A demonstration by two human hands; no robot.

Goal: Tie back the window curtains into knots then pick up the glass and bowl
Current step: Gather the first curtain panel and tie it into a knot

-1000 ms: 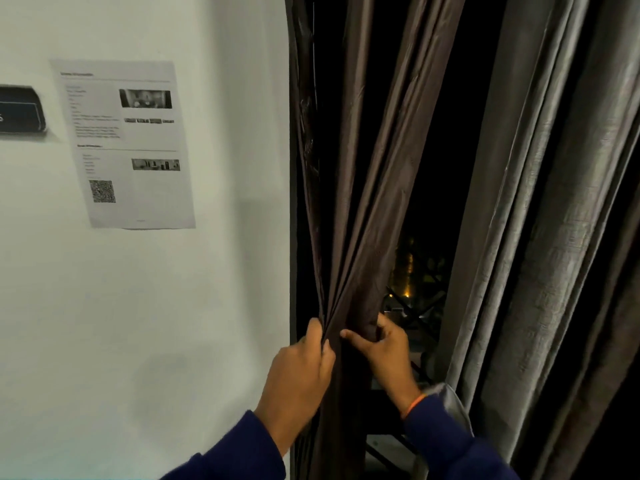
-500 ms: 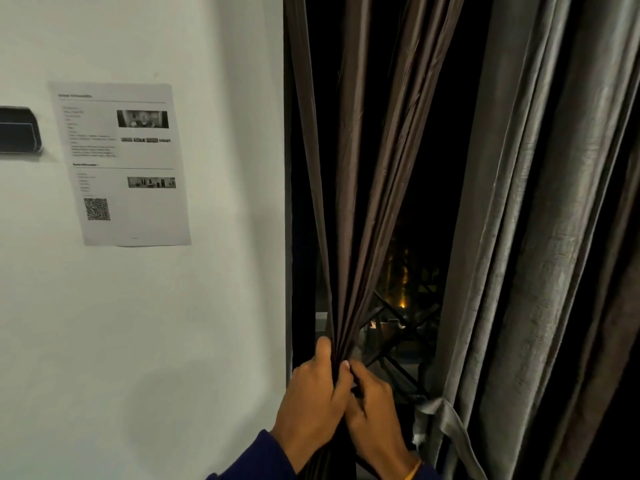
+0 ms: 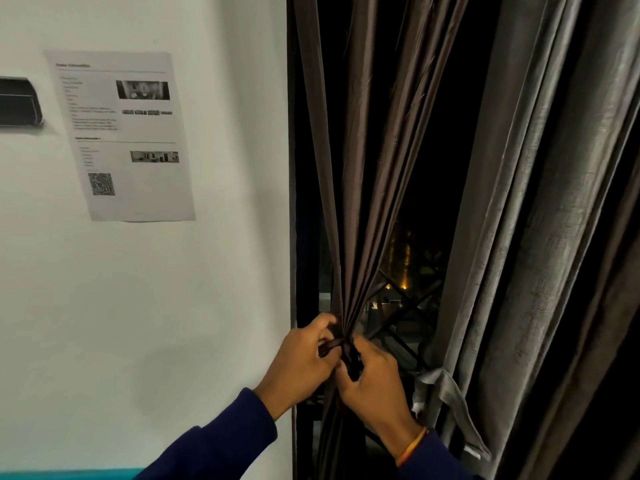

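A dark brown curtain point(image 3: 360, 188) hangs at the window's left side, its folds gathered into a tight bunch at waist height. My left hand point(image 3: 304, 358) grips the bunch from the left, fingers curled round it. Pressed against it from the right, my right hand point(image 3: 372, 379) holds the same gathered cloth just below. A grey curtain point(image 3: 540, 209) hangs to the right with a grey tie strap point(image 3: 450, 393) dangling from it. No glass or bowl is in view.
A white wall point(image 3: 173, 306) fills the left half, with a printed paper sheet point(image 3: 121, 133) taped to it and a dark wall fixture point(image 3: 17, 102) at the far left. Behind the curtains is a dark window with a metal grille point(image 3: 401, 306) and distant lights.
Both hands have closed together on the brown curtain, pulling its spread folds into one narrow bunch. The window gap between the two curtains has widened.
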